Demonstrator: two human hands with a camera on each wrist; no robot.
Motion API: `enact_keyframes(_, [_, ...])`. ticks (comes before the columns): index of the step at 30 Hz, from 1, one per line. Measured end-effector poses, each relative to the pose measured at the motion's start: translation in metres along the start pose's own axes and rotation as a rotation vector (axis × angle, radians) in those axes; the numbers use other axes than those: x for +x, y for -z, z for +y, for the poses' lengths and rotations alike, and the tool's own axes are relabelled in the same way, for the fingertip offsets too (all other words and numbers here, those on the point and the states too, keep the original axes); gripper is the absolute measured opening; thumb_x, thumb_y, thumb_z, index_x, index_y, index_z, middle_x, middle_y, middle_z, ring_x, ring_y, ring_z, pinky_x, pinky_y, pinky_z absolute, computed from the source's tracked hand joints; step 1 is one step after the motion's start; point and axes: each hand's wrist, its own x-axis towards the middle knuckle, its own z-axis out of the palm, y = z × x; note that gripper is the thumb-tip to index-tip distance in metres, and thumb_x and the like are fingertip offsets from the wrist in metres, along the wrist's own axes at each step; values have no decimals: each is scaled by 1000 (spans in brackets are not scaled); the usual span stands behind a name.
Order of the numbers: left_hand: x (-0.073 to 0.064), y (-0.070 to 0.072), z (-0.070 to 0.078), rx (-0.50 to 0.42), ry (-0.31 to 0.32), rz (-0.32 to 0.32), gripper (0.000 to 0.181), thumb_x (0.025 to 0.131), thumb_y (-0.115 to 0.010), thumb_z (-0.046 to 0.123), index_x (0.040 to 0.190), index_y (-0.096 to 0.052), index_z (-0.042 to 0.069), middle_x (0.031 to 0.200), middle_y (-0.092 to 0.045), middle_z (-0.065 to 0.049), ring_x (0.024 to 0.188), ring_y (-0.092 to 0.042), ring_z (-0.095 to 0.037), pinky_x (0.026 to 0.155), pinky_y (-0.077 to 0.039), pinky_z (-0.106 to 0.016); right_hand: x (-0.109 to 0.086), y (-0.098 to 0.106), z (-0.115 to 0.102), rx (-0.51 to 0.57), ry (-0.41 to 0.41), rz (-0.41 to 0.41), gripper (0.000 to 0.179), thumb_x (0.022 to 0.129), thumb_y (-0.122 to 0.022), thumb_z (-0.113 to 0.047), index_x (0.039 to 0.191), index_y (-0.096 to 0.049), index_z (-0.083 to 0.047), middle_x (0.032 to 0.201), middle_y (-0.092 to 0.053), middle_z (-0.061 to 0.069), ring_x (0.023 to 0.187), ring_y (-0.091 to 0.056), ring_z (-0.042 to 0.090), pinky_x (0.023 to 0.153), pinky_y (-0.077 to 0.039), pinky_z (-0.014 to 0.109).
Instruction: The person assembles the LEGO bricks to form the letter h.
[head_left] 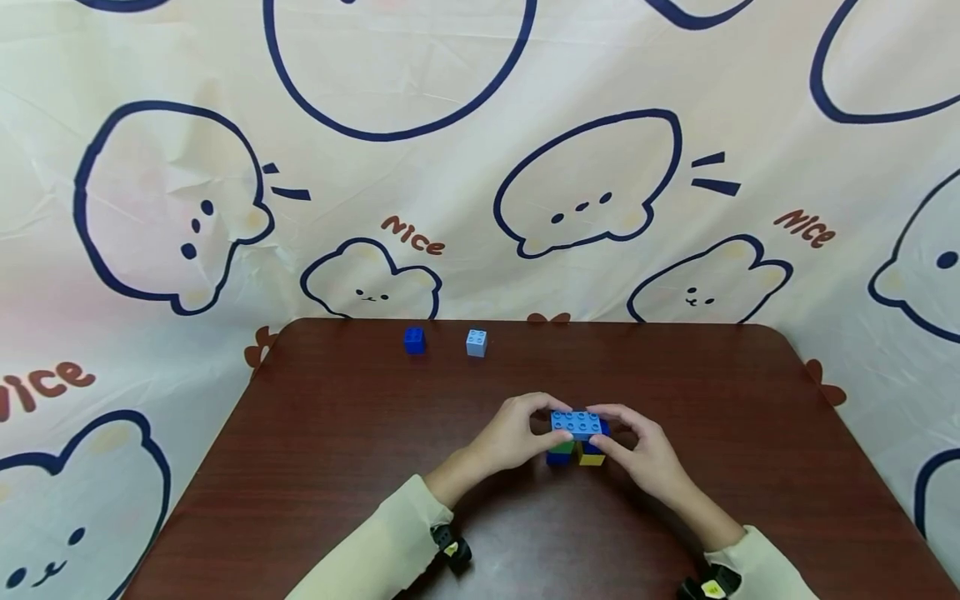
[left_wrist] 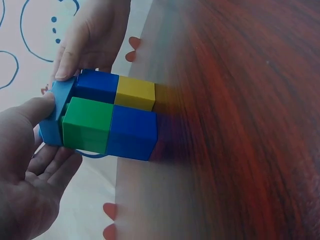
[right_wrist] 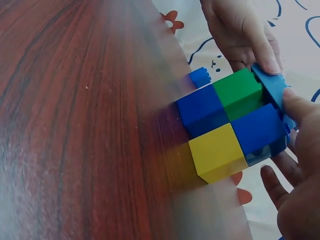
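Note:
A long light blue brick [head_left: 576, 423] lies across the tops of two short stacks, its studs facing up. My left hand [head_left: 517, 435] pinches its left end between thumb and fingers, and my right hand [head_left: 637, 446] grips the right end the same way. Under the left end, a green brick [left_wrist: 87, 125] sits on a blue brick [left_wrist: 133, 132]. The right stack has a dark blue brick [right_wrist: 259, 129] over a yellow brick [right_wrist: 218, 153]. Studs and a thin gap show between the green brick and the long one in the left wrist view.
Toward the far edge of the brown table [head_left: 360, 417] stand a small dark blue brick [head_left: 414, 340] and a small light blue brick [head_left: 476, 342]. Behind the table hangs a pale cloth [head_left: 465, 183] with cartoon outlines.

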Motion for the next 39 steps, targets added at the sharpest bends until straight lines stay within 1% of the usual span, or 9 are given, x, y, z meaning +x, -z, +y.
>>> enact_keyframes(4, [1, 0, 0, 0, -4, -2, 33, 95, -75, 24, 123, -69, 9, 116, -70, -2, 102, -61, -8, 95, -55, -32, 0, -2, -1, 13, -14, 20, 35, 94, -74, -11, 128, -67, -13, 114, -70, -1, 96, -66, 22, 81, -57, 27])
enact_keyframes(7, [1, 0, 1, -1, -4, -1, 32, 95, -74, 24, 123, -69, 8, 116, -70, -2, 101, -61, -8, 94, -55, -31, 0, -3, 0, 15, -8, 28, 34, 94, -74, -11, 128, -67, -14, 114, -70, 0, 95, -66, 19, 80, -57, 27])
enact_keyframes(10, [2, 0, 1, -11, 6, -5, 32, 95, -74, 23, 123, -69, 7, 115, -70, -3, 101, -62, -10, 94, -56, -34, 0, -3, 0, 18, -8, 31, 34, 95, -74, -11, 128, -68, -13, 115, -70, 1, 94, -66, 16, 80, -57, 27])
enact_keyframes(17, [2, 2, 3, -39, 27, -12, 32, 95, -74, 22, 123, -69, 6, 115, -70, -4, 102, -64, -15, 94, -56, -39, 2, -3, 0, 52, -33, 12, 33, 95, -73, -13, 128, -68, -12, 118, -70, 2, 96, -66, 15, 81, -58, 27])
enact_keyframes(21, [1, 0, 4, -34, 33, -1, 33, 95, -73, 23, 124, -69, 8, 116, -70, -3, 101, -63, -12, 95, -56, -38, 2, -1, 1, 71, -39, -1, 33, 95, -73, -13, 128, -69, -14, 121, -70, 3, 98, -66, 16, 83, -58, 27])
enact_keyframes(27, [0, -2, 2, -36, 25, 15, 33, 96, -73, 24, 124, -70, 9, 117, -71, -3, 100, -63, -9, 95, -55, -35, 4, 0, 2, 79, -27, -3, 31, 95, -74, -12, 126, -70, -14, 118, -71, 3, 94, -67, 16, 79, -59, 28])
enact_keyframes(32, [1, -3, 1, -71, 25, 27, 31, 95, -74, 23, 123, -71, 8, 115, -72, -4, 100, -64, -9, 94, -56, -39, 5, 1, 2, 51, 0, -5, 29, 94, -75, -11, 122, -71, -15, 117, -72, 2, 90, -67, 15, 76, -59, 29])
enact_keyframes(34, [1, -3, 0, -83, 26, 33, 31, 95, -74, 23, 122, -72, 8, 115, -72, -4, 100, -64, -9, 93, -56, -41, 5, 1, 1, 42, 2, -3, 28, 94, -75, -12, 121, -71, -15, 118, -72, 0, 93, -68, 14, 78, -59, 29])
enact_keyframes(39, [0, -5, -1, -82, 25, 52, 31, 95, -74, 25, 122, -72, 9, 117, -73, -4, 102, -65, -10, 94, -56, -42, 4, 0, -1, 30, 0, 1, 27, 95, -73, -13, 122, -71, -15, 122, -71, -1, 109, -66, 11, 91, -55, 28])
